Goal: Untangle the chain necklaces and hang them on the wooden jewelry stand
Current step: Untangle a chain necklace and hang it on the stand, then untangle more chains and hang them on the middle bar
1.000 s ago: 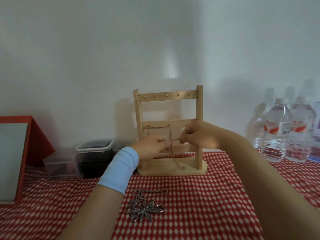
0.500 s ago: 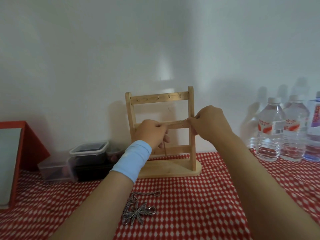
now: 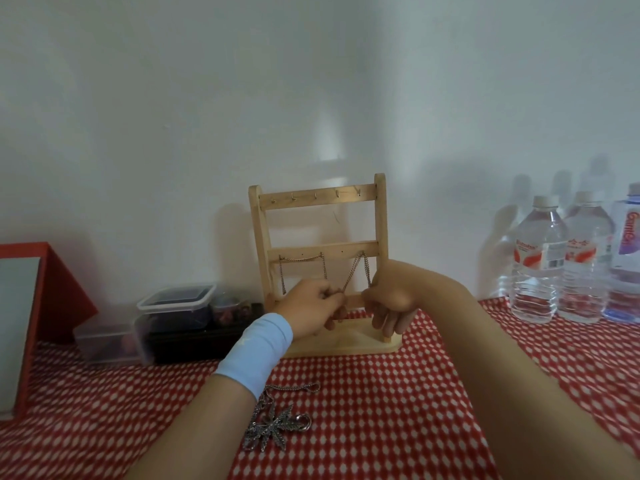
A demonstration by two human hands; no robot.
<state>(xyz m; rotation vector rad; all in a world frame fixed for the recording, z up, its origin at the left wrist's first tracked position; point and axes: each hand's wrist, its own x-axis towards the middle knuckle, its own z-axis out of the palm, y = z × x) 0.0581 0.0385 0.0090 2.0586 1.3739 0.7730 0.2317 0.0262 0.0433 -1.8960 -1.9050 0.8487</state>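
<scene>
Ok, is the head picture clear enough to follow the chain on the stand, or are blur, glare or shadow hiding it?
Head view: dim, even light, no glare; the chain under the middle bar of the stand shows as a line, links soft; the stand's shadow falls on the wall to its left, off the chain; edges bend from the wide lens.

Both arms extended forward; left hand (image 3: 313,306) pinches chain (image 3: 352,271); right hand (image 3: 391,296) curled, apparently pinching it too.

Backed closely by the wall (image 3: 311,81). Crowded left of the stand (image 3: 381,216) by plastic boxes (image 3: 173,313), then a red frame (image 3: 65,289). Walled off far right by water bottles (image 3: 540,265). Barred under the middle rail by chains (image 3: 301,259). Kept open over the tablecloth (image 3: 381,410) between stand and bottles, and in front except at a pendant necklace (image 3: 273,426).
</scene>
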